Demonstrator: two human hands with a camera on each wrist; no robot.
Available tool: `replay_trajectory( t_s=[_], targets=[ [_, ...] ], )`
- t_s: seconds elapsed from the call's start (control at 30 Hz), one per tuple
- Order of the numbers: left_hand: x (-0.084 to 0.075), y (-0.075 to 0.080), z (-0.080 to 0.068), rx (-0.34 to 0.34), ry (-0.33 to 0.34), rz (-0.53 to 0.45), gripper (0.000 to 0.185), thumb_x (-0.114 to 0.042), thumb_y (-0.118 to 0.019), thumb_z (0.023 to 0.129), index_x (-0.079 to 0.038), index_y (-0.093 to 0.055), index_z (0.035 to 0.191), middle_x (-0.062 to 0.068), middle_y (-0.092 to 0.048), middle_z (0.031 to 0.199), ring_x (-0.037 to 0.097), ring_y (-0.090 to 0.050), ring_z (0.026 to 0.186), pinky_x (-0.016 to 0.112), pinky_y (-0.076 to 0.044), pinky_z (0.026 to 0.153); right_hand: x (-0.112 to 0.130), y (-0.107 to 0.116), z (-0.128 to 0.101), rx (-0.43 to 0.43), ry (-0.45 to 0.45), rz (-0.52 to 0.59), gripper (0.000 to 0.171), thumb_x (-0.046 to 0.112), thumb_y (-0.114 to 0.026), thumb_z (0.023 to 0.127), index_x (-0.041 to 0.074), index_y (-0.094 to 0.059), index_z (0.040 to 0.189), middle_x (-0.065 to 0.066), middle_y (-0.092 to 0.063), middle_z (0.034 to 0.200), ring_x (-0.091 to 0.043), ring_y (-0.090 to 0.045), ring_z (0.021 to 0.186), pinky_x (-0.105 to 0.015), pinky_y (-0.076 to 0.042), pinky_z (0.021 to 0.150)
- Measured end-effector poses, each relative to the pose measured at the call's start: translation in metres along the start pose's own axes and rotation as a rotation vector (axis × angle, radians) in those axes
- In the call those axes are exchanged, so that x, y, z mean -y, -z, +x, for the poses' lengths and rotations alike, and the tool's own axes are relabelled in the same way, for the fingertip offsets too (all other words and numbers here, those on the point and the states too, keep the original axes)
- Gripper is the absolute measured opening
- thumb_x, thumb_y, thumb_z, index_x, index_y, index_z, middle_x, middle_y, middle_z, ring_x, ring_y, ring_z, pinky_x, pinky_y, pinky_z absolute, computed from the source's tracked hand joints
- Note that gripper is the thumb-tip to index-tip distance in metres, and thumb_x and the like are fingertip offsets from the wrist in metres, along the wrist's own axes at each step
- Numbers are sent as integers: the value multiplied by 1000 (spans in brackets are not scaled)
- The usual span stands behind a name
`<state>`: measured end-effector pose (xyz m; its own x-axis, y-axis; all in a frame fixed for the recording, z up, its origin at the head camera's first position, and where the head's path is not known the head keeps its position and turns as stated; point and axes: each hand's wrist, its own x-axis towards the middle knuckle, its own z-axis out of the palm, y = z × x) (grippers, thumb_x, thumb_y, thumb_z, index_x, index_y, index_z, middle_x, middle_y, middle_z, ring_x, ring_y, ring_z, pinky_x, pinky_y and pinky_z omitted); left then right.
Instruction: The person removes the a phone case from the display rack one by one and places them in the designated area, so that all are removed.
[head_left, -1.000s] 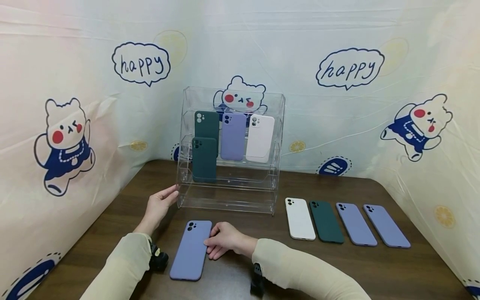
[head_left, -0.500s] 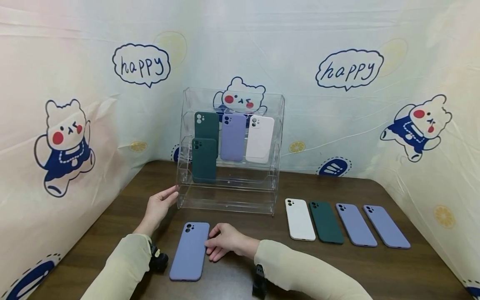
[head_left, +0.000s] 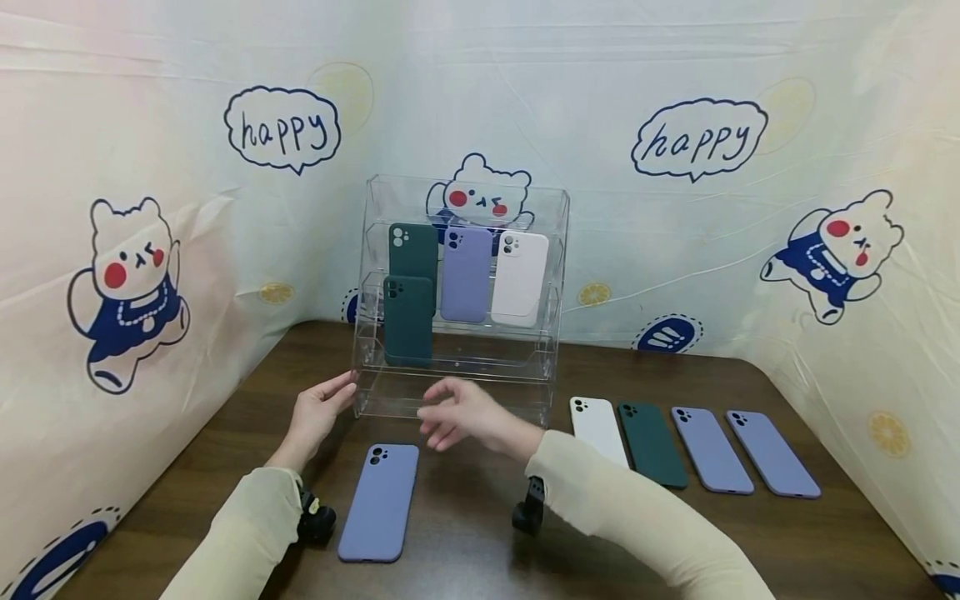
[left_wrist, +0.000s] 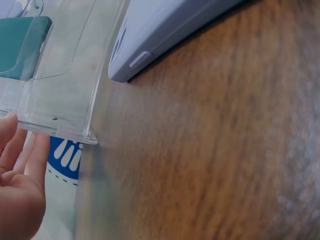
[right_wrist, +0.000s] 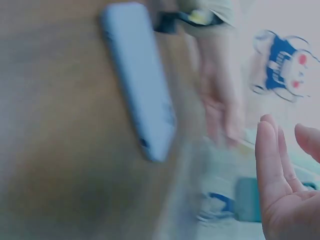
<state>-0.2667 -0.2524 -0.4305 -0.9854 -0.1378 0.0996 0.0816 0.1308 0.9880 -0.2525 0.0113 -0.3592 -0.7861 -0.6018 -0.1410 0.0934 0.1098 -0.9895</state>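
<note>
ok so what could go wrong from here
A tug by the left hand, which holds an edge of the clear stand, might unsettle the cases in it.
The right hand looks close to the stand's front and could bump it.
The right sleeve overlaps the flat-lying white case; it might nudge it, though contact isn't clear.

A brown table (head_left: pixel 217 450) supports a clear tiered stand (head_left: pixel 491 367), a lavender phone case (head_left: pixel 378 504) and a row: white case (head_left: pixel 597 429), green case (head_left: pixel 651 444), two further lavender cases (head_left: pixel 712 450) (head_left: pixel 773 454).
</note>
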Motion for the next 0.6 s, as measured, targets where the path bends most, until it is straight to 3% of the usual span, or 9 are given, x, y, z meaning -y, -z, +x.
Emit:
replay_trajectory(
  t_s=[0.17, 0.3, 0.47, 0.6],
  targets=[
    [-1, 0, -1, 1, -3, 6, 44, -14, -54, 94, 5, -44, 133, 18, -42, 135, 12, -52, 111, 22, -44, 87, 37, 19, 7, -72, 80, -21, 41, 10, -61, 89, -4, -43, 123, -31, -60, 100, -23, -64, 63, -46, -55, 68],
    [0, 1, -1, -7, -6, -1, 44, -13, -54, 94, 6, -44, 132, 19, -42, 135, 11, -53, 110, 22, -45, 87, 56, 33, 16, -138, 166, -55, 44, 13, -61, 90, -3, -41, 125, -28, -61, 102, -32, -65, 76, -45, -55, 70],
    [1, 0, -1, -13, -11, -4, 44, -13, -55, 93, 6, -45, 132, 19, -42, 135, 5, -54, 106, 20, -46, 85, 64, 45, 31, -224, 230, -133, 51, 18, -62, 89, -1, -39, 129, -19, -62, 103, -38, -60, 92, -39, -56, 71],
    [1, 0, -1, -12, -10, 1, 43, -13, -54, 94, 5, -45, 132, 18, -43, 134, 18, -52, 113, 20, -46, 85, 59, 48, 44, -256, 247, -175, 55, 20, -63, 88, 0, -38, 132, -18, -60, 106, -37, -58, 98, -37, -55, 72]
  ],
)
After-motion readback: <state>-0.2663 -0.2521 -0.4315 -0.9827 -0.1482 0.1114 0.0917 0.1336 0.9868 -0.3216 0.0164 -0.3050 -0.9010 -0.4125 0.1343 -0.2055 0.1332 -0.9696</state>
